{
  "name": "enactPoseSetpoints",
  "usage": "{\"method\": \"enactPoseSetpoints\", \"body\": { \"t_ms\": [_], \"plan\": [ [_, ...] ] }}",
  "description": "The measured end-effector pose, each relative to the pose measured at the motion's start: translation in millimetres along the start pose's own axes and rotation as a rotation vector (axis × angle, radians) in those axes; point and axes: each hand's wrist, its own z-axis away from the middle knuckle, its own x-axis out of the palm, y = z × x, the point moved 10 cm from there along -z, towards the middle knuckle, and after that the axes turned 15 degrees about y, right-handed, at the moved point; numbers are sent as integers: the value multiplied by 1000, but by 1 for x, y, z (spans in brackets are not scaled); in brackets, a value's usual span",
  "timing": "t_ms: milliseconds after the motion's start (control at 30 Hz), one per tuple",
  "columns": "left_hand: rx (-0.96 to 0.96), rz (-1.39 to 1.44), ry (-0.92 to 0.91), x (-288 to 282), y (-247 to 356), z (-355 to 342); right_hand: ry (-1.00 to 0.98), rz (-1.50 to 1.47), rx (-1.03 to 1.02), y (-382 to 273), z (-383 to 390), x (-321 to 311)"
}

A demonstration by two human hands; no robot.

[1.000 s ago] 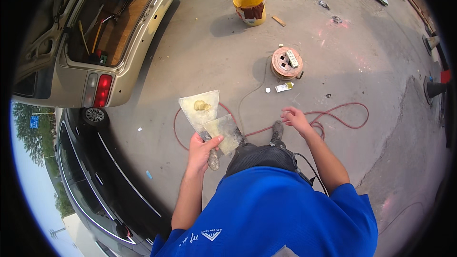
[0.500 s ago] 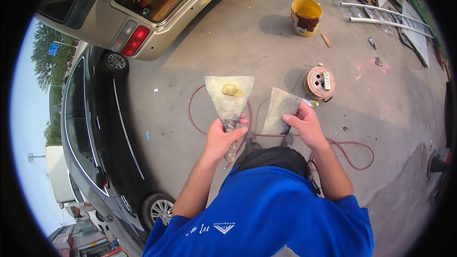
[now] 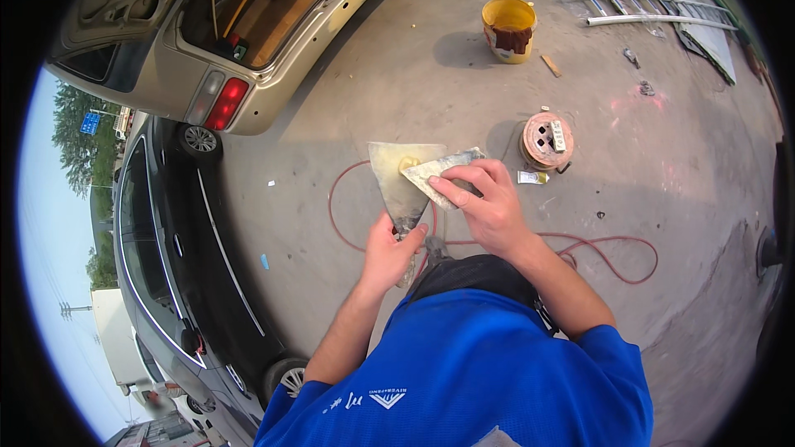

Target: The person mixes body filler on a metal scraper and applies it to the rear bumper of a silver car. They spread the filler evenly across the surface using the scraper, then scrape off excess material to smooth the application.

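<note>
My left hand (image 3: 389, 255) is closed round the handle of a wide putty knife (image 3: 400, 186), its fan-shaped blade face up and pointing away from me. A dab of yellowish putty (image 3: 409, 164) sits on that blade, partly covered by a flat, smeared spreader (image 3: 435, 170). My right hand (image 3: 490, 203) pinches this spreader between thumb and fingers. The spreader is tilted over the right side of the blade, its corner at the putty.
A tan vehicle with its rear open (image 3: 273, 58) stands at far left, a black car (image 3: 207, 257) nearer. Beyond my hands are a cable reel (image 3: 538, 142), a yellow bucket (image 3: 507, 12) and a ladder (image 3: 654, 18). A red hose (image 3: 596, 245) loops across the ground.
My right hand has swung left and turned, bringing the spreader from beside the putty knife onto its blade and putty. My left hand still grips the handle.
</note>
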Motion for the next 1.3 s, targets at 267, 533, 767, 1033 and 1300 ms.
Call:
{"method": "enactPoseSetpoints", "body": {
  "t_ms": [267,533,767,1033,1300],
  "plan": [
    [-33,-23,-33,11,6,-2,-10,42,-43,6,6,4],
    [167,-279,116,-21,15,-45,-13,-271,300,54,16,15],
    [-125,-446,358,-149,-168,-93,59,-744,1134,125,56,46],
    [-433,-604,556,-246,-280,-29,109,-804,1456,182,88,98],
    [-479,-646,505,-270,-270,-159,213,-836,1652,253,43,195]
  ]
}}
